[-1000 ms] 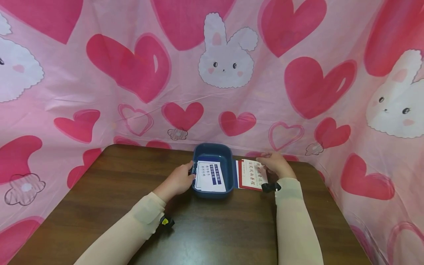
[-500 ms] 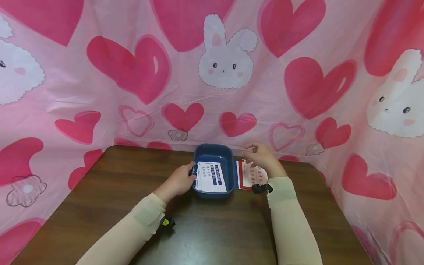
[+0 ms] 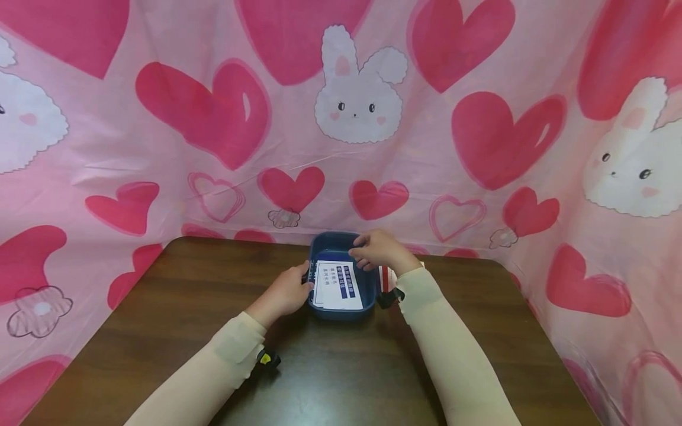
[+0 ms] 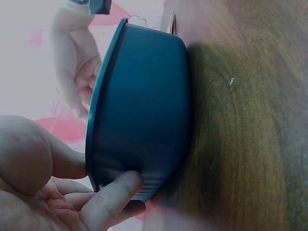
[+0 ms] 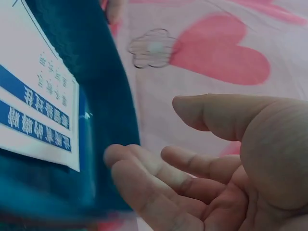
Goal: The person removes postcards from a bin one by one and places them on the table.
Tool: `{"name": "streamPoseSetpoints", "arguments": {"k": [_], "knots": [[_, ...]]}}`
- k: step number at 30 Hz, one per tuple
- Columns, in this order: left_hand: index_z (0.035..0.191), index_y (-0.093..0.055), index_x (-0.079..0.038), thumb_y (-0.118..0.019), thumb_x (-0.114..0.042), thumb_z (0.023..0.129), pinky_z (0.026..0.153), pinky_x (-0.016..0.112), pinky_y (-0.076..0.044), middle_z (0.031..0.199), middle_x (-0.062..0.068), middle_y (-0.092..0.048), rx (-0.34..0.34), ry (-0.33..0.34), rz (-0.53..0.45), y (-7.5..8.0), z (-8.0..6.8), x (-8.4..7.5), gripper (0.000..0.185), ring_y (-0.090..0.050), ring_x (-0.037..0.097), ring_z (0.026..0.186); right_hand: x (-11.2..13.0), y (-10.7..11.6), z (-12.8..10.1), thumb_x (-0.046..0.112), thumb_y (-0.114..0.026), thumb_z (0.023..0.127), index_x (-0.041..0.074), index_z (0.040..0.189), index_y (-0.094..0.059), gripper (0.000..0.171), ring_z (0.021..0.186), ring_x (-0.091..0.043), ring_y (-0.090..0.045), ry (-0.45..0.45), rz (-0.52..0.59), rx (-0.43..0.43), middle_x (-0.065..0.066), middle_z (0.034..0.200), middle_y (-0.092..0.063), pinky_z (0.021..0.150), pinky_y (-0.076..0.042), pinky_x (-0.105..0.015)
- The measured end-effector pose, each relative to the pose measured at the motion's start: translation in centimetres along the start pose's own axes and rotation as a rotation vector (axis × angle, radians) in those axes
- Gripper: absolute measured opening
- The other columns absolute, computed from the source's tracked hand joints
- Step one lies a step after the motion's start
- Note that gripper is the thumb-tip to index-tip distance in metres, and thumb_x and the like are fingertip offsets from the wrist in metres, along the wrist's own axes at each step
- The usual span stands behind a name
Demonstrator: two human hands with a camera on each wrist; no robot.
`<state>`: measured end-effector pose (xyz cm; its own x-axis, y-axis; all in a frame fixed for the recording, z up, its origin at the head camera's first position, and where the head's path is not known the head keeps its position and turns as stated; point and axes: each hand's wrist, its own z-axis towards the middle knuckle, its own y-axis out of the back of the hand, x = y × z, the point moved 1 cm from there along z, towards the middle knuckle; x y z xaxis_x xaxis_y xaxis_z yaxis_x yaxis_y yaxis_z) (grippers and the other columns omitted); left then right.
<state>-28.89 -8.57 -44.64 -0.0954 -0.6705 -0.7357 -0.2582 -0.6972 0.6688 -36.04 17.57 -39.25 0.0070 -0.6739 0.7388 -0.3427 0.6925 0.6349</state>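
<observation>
**Blue tub steadied, card lying inside**

A deep-blue, round-cornered plastic tub (image 3: 341, 278) is seen at the far middle of the dark wooden table (image 3: 160, 331). Its left rim is gripped by the left hand (image 3: 288, 290), thumb inside and fingers (image 4: 113, 192) curled against the wall. A white paper card with blue printed bars (image 3: 339, 286) lies flat inside it. The right hand (image 3: 379, 249) is held over the tub's far right corner, fingers (image 5: 159, 178) loosely spread and nothing held. The card is judged light, thin and bendable, best lifted by an edge; the tub is judged stiff and smooth-walled.

Left hand (image 3: 288, 290) grips blue tub (image 3: 341, 312); right hand (image 3: 379, 251) hovers over white card (image 3: 339, 286).
</observation>
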Motion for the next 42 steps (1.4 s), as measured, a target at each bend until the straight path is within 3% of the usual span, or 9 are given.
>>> {"name": "streamPoseSetpoints", "arguments": {"k": [6, 14, 18, 23, 30, 37, 39, 42], "knots": [[0.175, -0.036, 0.003, -0.063, -0.017, 0.116, 0.136, 0.067, -0.035, 0.180, 0.027, -0.041, 0.002, -0.011, 0.011, -0.1, 0.2, 0.2, 0.068, -0.041, 0.048, 0.168, 1.3, -1.8, 1.4, 0.031, -0.082, 0.105, -0.003, 0.147, -0.068, 0.055, 0.092, -0.029, -0.087, -0.055, -0.233, 0.080, -0.021, 0.113, -0.084, 0.084, -0.073, -0.040], [0.175, -0.035, 0.004, -0.063, -0.017, 0.116, 0.137, 0.066, -0.034, 0.180, 0.027, -0.041, 0.006, -0.012, 0.007, -0.2, 0.2, 0.1, 0.068, -0.041, 0.048, 0.168, 1.7, -3.9, 2.7, 0.030, -0.089, 0.098, 0.001, 0.111, -0.081, 0.034, 0.077, -0.030, -0.085, -0.115, -0.434, 0.054, -0.015, 0.093, -0.084, 0.066, -0.070, -0.037], [0.175, -0.035, 0.004, -0.062, -0.017, 0.117, 0.137, 0.066, -0.035, 0.180, 0.027, -0.041, 0.005, -0.012, 0.008, -0.2, 0.1, 0.0, 0.068, -0.041, 0.047, 0.168, 1.8, -4.8, 3.1, 0.033, -0.095, 0.094, 0.001, 0.115, -0.080, 0.040, 0.070, -0.027, -0.082, -0.157, -0.451, 0.035, -0.013, 0.088, -0.082, 0.059, -0.067, -0.033], [0.176, -0.035, 0.003, -0.062, -0.017, 0.117, 0.136, 0.066, -0.035, 0.181, 0.026, -0.040, 0.014, -0.008, -0.004, -0.2, 0.1, -0.1, 0.067, -0.042, 0.047, 0.168, 2.0, -5.7, 3.1, 0.039, -0.099, 0.089, 0.003, 0.124, -0.078, 0.054, 0.070, -0.023, -0.079, -0.206, -0.460, 0.037, -0.011, 0.092, -0.079, 0.063, -0.068, -0.032], [0.176, -0.034, 0.002, -0.063, -0.016, 0.117, 0.134, 0.067, -0.037, 0.181, 0.026, -0.042, 0.017, 0.001, -0.008, 0.0, -0.2, -0.3, 0.068, -0.044, 0.048, 0.167, 2.2, -6.1, 3.1, 0.037, -0.099, 0.090, 0.001, 0.124, -0.078, 0.054, 0.069, -0.023, -0.078, -0.167, -0.472, -0.008, -0.012, 0.091, -0.079, 0.063, -0.068, -0.033], [0.176, -0.035, 0.002, -0.063, -0.016, 0.116, 0.135, 0.067, -0.037, 0.181, 0.026, -0.041, 0.014, 0.001, 0.000, 0.2, -0.1, -0.2, 0.068, -0.044, 0.048, 0.167, 2.6, -5.5, 2.9, 0.029, -0.101, 0.087, -0.001, 0.121, -0.079, 0.050, 0.081, -0.025, -0.076, -0.067, -0.520, -0.109, -0.013, 0.100, -0.081, 0.087, -0.071, -0.042], [0.176, -0.035, 0.002, -0.063, -0.016, 0.116, 0.135, 0.067, -0.037, 0.180, 0.026, -0.041, 0.012, -0.001, 0.007, 0.2, 0.0, -0.1, 0.068, -0.043, 0.048, 0.167, 2.6, -5.3, 3.1, 0.026, -0.101, 0.086, -0.002, 0.123, -0.077, 0.052, 0.087, -0.026, -0.076, -0.052, -0.501, -0.128, -0.013, 0.105, -0.081, 0.094, -0.071, -0.044], [0.175, -0.035, 0.002, -0.063, -0.016, 0.116, 0.136, 0.067, -0.036, 0.180, 0.027, -0.042, 0.010, -0.007, 0.008, 0.2, 0.0, -0.1, 0.068, -0.042, 0.048, 0.168, 2.5, -4.8, 3.4, 0.022, -0.100, 0.087, -0.003, 0.128, -0.074, 0.055, 0.093, -0.029, -0.077, -0.046, -0.428, -0.134, -0.016, 0.110, -0.080, 0.096, -0.071, -0.046]]}}
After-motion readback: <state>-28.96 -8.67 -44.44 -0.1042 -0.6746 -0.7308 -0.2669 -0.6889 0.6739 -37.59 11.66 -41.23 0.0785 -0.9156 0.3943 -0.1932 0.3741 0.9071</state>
